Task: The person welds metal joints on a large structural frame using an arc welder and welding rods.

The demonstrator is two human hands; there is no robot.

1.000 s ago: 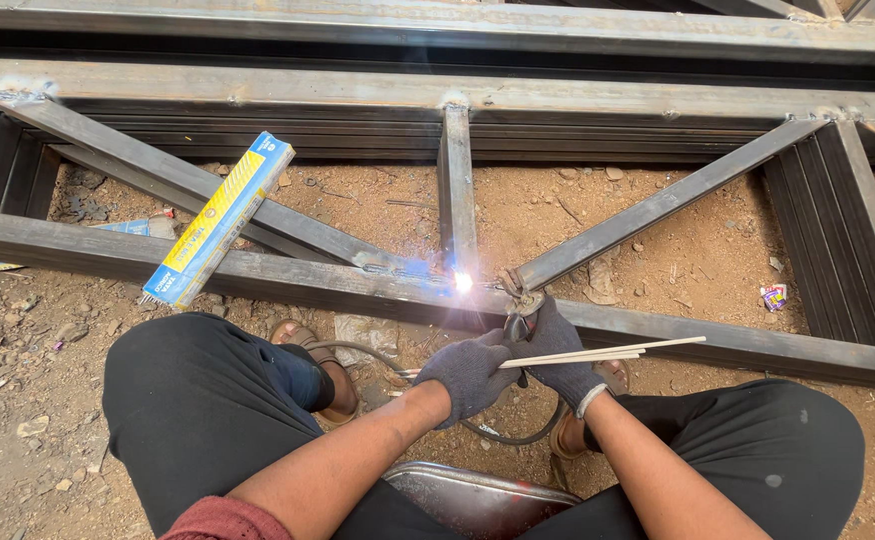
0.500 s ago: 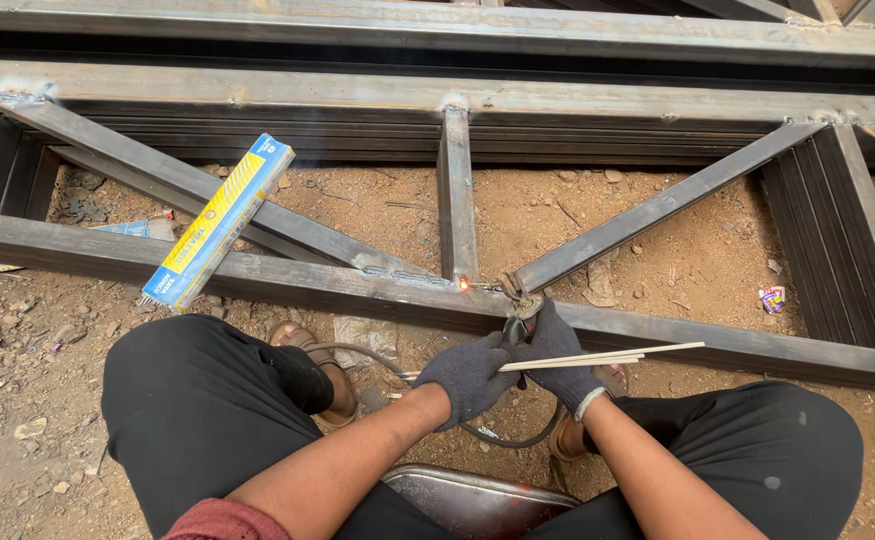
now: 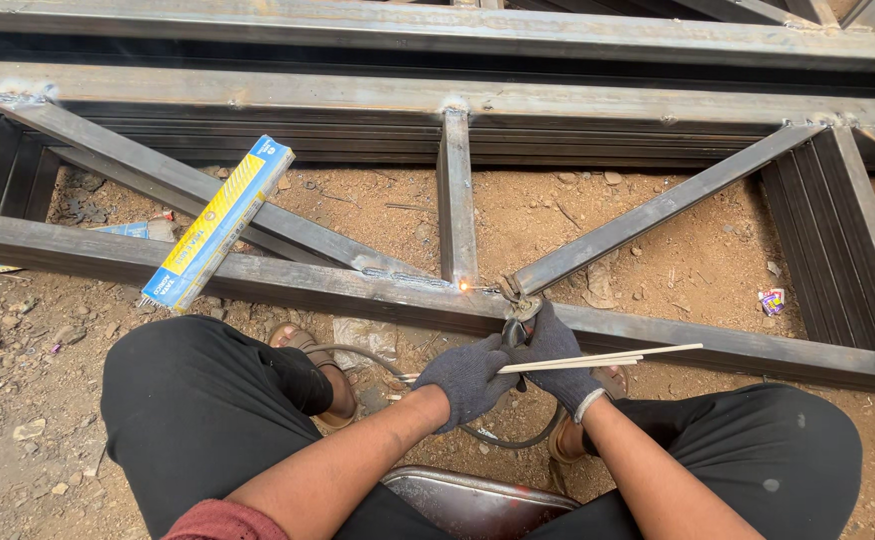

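Note:
I squat over a steel truss frame (image 3: pixel 258 275) lying on bare earth. My left hand (image 3: pixel 470 378), in a dark knit glove, holds a bundle of thin welding rods (image 3: pixel 608 355) that stick out to the right. My right hand (image 3: pixel 556 352), also gloved, grips the electrode holder (image 3: pixel 516 325). Its tip sits at the joint where the upright and the diagonal bar meet the lower rail. A small orange glow (image 3: pixel 466 287) shows on the rail just left of the tip.
A blue and yellow electrode box (image 3: pixel 220 222) leans on the lower rail at the left. A grey cable (image 3: pixel 358 352) runs under my hands. A metal bowl (image 3: pixel 468 500) sits between my knees. Loose stones and scraps lie on the soil.
The bright arc flash at the joint a second ago has died down to a small orange glow. My hands have barely moved.

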